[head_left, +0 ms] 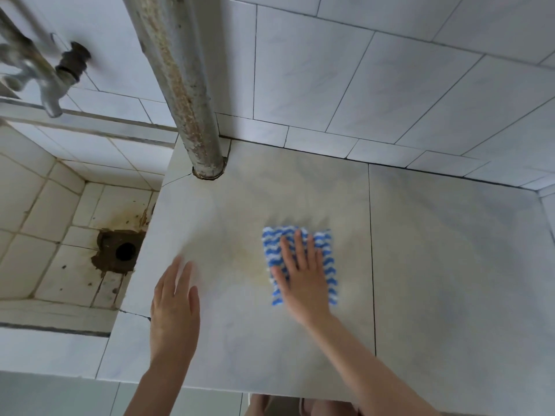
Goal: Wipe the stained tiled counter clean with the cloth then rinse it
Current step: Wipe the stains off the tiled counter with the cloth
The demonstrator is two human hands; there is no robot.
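You are in the wiping step. Your right hand (303,280) presses flat, fingers straight, on the cloth (330,271) at mid-counter (450,265). Your left hand (174,307) is open and holds nothing. The yellow stain (249,265) lies at 9 o'clock of the cloth, so I think you should push there next.

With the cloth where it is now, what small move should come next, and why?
Probably slide the cloth leftward: the right hand presses flat on it, and a yellowish stain on the counter lies just beside its left edge.
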